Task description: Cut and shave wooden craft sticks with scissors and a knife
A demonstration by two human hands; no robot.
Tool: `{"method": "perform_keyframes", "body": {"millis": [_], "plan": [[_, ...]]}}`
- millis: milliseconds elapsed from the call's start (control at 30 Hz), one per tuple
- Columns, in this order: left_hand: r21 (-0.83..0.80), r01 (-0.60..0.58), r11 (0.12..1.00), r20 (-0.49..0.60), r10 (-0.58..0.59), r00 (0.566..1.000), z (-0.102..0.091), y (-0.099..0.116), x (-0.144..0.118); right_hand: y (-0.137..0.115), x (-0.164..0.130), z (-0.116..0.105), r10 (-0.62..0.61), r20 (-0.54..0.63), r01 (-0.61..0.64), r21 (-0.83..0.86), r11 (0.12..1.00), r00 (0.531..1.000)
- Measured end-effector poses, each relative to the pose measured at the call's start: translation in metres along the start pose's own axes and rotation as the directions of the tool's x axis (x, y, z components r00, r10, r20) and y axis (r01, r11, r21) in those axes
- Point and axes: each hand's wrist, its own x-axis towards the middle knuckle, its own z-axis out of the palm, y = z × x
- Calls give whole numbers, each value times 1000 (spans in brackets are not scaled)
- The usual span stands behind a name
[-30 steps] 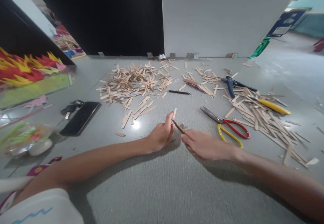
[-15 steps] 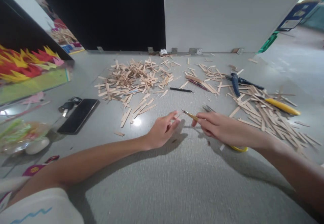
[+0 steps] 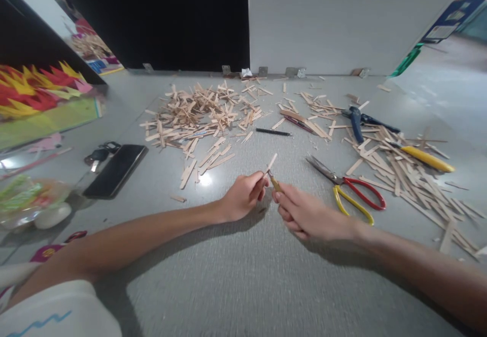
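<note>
In the head view, the two hands meet just below the centre of the frame, low over the grey worktop (image 3: 243, 276). The left hand (image 3: 243, 197) is curled, its fingertips pinching a short wooden stick (image 3: 271, 162) that slants up and to the right. The right hand (image 3: 304, 214) is closed around a thin tool with a yellowish handle (image 3: 274, 181) — its tip lies right against the lower end of the stick, between the two hands.

To the right of the hands, a pair of scissors with red and yellow handles (image 3: 350, 195) lies flat, blades pointing to the upper left. Farther right, loose wooden sticks (image 3: 395, 167) are strewn about, with a yellow-handled tool (image 3: 428, 158) and a blue-handled tool (image 3: 357, 123) among them. Above the hands, at centre, a larger heap of cut sticks (image 3: 198, 116) is spread out — a black pen (image 3: 273, 132) lies just right of it. At the left of the frame a dark phone (image 3: 116, 169) lies face up with keys (image 3: 99, 154) beside it, and coloured paper flames (image 3: 38, 91) stand at the upper left.
</note>
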Motion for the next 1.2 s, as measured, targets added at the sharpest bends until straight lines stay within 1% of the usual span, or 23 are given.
{"method": "perform_keyframes", "body": {"millis": [33,100,167,200,233,300,367,400,433,467,533,567,633,700,767,833,867,933,967,1000,1067,1100,1200], "plan": [[-4,-8,1000,10,8,1000,0,0,0,-6,-3,-6,29,10,-29,9,1000,1000],[-14,-26,1000,36,27,999,1,1,0,-16,-10,-18,134,72,-134,3,991,988],[-21,-40,999,48,41,998,1,1,1,-17,-11,-23,187,133,-188,-5,982,973],[-21,-43,999,46,44,998,1,1,1,-13,-9,-20,163,138,-167,19,986,977],[-17,-44,999,39,45,998,1,1,1,-6,-5,-16,117,116,-124,57,991,986],[-3,-45,999,20,45,999,1,0,2,7,4,-5,31,20,-33,100,994,999],[17,-46,999,10,46,999,0,0,1,11,7,-1,24,0,-23,94,995,1000],[28,-48,998,9,47,999,0,0,1,7,6,-3,35,7,-35,86,996,999],[39,-51,998,11,51,999,0,0,0,1,3,-7,52,28,-54,80,995,998],[51,-57,997,17,56,998,1,0,-1,-6,-1,-12,102,79,-107,57,993,992],[78,-71,994,27,69,997,2,0,-4,-19,-7,-21,213,162,-217,8,976,964],[93,-75,993,27,72,997,2,0,-6,-22,-9,-23,242,185,-246,-3,969,952],[127,-70,989,13,69,998,3,-1,-8,-20,-7,-17,203,155,-212,41,976,967],[159,-55,986,-9,57,998,3,-2,-9,-12,-3,-7,101,90,-110,110,988,991],[186,-49,981,-17,53,998,4,-3,-10,-8,-2,-2,47,45,-52,121,991,998],[203,-66,977,0,68,998,4,-3,-10,-12,-6,-7,95,77,-101,70,992,993],[208,-80,975,14,79,997,4,-3,-9,-16,-8,-11,157,116,-161,26,987,981],[209,-105,972,40,98,994,4,-3,-9,-22,-12,-20,279,210,-276,-45,960,937],[206,-110,972,46,102,994,5,-3,-10,-22,-11,-22,269,212,-271,-23,962,940],[200,-110,974,46,102,994,5,-3,-10,-20,-10,-22,235,192,-243,17,970,953],[182,-102,978,42,96,994,5,-4,-11,-10,-4,-15,145,120,-156,88,984,982],[171,-99,980,42,93,995,5,-4,-11,-5,-2,-10,123,104,-135,109,985,987],[130,-86,988,47,81,996,5,-5,-10,1,0,1,117,75,-124,108,986,990]]}}
